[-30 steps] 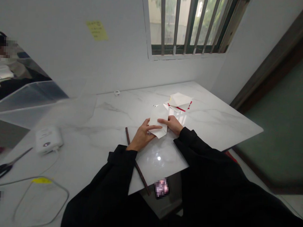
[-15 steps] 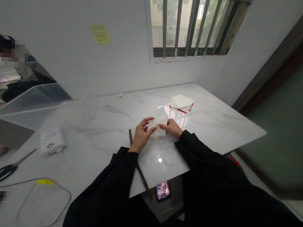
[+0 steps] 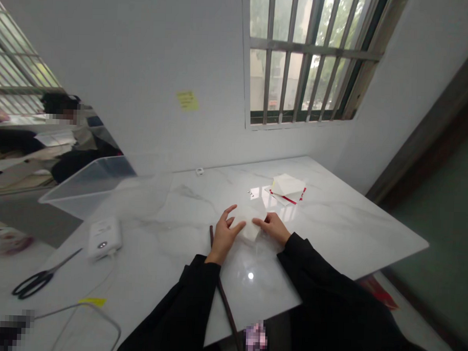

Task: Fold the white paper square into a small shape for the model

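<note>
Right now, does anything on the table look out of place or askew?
A thin dark stick lies slantwise under the left sleeve, its near end past the table edge. Nothing else stands out; both hands hold a folded white paper.

2 hands (image 3: 226, 236), 1 scissors (image 3: 38, 281), 1 stick (image 3: 224, 293), 1 tray (image 3: 88, 183).

I see a white marble-patterned table (image 3: 332, 225) filling the lower middle of the frame. On it lie a folded white paper (image 3: 248, 223) at centre, a stack of white and red papers (image 3: 287, 187) above right of it, a thin brown stick (image 3: 222, 293) below, black scissors (image 3: 38, 281) at lower left, a small white device (image 3: 104, 237) with a cable, and a clear plastic bin (image 3: 88, 183) at left.
</note>
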Tool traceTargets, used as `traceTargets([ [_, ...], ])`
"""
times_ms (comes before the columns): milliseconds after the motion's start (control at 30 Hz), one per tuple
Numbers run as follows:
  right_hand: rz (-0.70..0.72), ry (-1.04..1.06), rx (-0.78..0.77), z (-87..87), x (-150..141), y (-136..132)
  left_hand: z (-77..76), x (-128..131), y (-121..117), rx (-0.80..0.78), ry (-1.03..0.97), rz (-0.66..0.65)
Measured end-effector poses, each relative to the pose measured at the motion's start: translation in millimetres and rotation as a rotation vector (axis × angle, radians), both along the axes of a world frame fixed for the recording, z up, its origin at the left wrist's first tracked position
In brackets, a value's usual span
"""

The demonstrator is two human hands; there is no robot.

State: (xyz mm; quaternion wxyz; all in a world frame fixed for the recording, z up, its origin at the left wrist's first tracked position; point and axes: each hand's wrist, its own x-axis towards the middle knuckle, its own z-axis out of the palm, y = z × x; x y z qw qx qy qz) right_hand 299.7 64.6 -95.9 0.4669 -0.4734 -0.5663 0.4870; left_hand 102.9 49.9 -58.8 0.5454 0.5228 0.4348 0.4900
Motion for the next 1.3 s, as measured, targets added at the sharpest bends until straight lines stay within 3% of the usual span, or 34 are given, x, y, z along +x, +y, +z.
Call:
traceTargets([
  [200,-0.065,-0.084,-0.011,-1.1,-4.4,-0.3,-6.6,-2.5,4.3,-0.086,-0.052,0.032],
  [433,-0.084,-0.097,0.031,-2.0,-6.5,0.1,-9.5,-0.5,8.5,-0.044,0.062,0.038],
  [700,-0.071,-0.096,-0.019,-4.6,-14.1,-9.6,-14.3,-3.3,3.8,-0.162,-0.099,0.115],
  [967,-0.183,0.226,-0.048,0.8,-3.2,-7.1,-13.8,-2.8,0.0,-0.099,-0.047,0.046],
  [1100,-0.109,0.320,-0.053,4.1,0.5,-8.6,-13.2,-2.6,0.6,-0.098,-0.023,0.083],
  [1300,0.021,0.309,-0.046,3.0,-2.4,-4.7,-16.7,-4.3,4.5,-0.091,-0.001,0.012],
])
